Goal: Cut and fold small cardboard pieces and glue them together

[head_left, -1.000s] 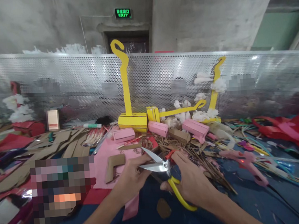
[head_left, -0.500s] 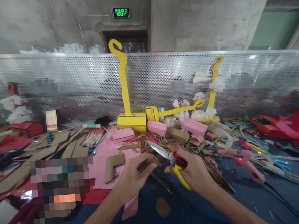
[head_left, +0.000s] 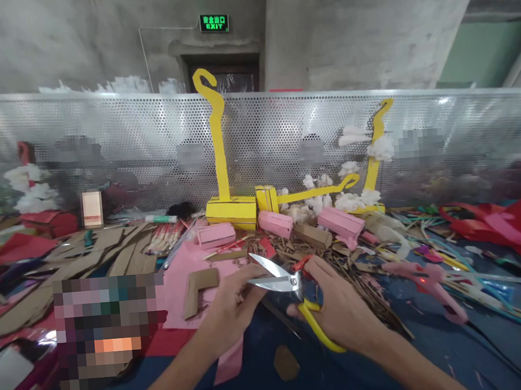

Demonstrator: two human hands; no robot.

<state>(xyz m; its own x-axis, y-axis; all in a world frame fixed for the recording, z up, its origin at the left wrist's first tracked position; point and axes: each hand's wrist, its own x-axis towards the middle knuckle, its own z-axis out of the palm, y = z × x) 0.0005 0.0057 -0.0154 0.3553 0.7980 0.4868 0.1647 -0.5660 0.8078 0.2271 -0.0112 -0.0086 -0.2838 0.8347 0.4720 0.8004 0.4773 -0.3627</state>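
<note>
My right hand (head_left: pixel 335 294) grips scissors (head_left: pixel 294 281) by their red and yellow handles, with the blades spread apart and pointing left. My left hand (head_left: pixel 235 299) is closed, fingers and thumb together, beside the blade tips. The brown cardboard piece seen in it a moment ago is now mostly hidden by the fingers and blades. An L-shaped cardboard piece (head_left: pixel 199 287) lies on pink paper (head_left: pixel 172 304) left of my left hand. Below the hands, a small cardboard offcut (head_left: pixel 286 362) rests on the dark blue table (head_left: pixel 253 388).
Yellow paper boxes (head_left: pixel 231 210) with hooked strips stand against the perforated metal screen (head_left: pixel 256 135). Pink paper boxes (head_left: pixel 341 221) and brown scraps (head_left: pixel 381 293) lie before them. A pink glue gun (head_left: pixel 434 280) with a black cord lies right; cardboard strips (head_left: pixel 97 247) pile left.
The scissor blades have opened wide and swung lower, with the lower blade now at my left fingertips. The yellow handle has moved down and right. My left hand has turned slightly.
</note>
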